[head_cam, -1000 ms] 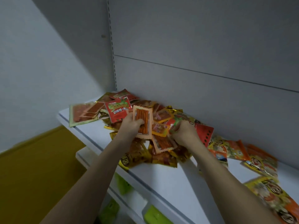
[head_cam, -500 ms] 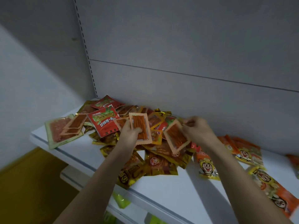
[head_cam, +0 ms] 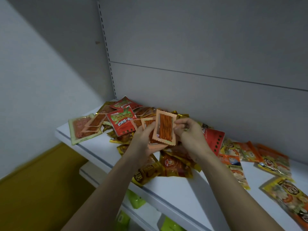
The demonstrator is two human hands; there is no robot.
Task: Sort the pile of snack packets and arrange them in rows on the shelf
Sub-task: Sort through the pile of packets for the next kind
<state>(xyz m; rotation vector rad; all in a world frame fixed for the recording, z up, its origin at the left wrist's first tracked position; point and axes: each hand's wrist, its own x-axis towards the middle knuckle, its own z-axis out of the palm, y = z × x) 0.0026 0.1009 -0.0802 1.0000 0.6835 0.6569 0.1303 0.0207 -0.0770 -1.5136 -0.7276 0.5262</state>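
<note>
A heap of red, orange and yellow snack packets (head_cam: 175,162) lies on the white shelf (head_cam: 180,195) against the grey back panel. My left hand (head_cam: 143,139) grips a small stack of peach-edged packets of orange sticks. My right hand (head_cam: 190,130) pinches the right edge of one more such peach-edged packet (head_cam: 165,127), held upright on top of that stack. Both hands hover just above the middle of the heap.
A red packet with white writing (head_cam: 122,122) and a larger pale green-edged packet (head_cam: 80,129) with peach packets on it lie at the shelf's left end. Yellow cartoon-face packets (head_cam: 273,160) are spread to the right. A lower shelf holds green packets (head_cam: 135,199).
My right hand has brought the peach-edged packet leftward from the heap onto the stack in my left hand. The camera view shifted slightly.
</note>
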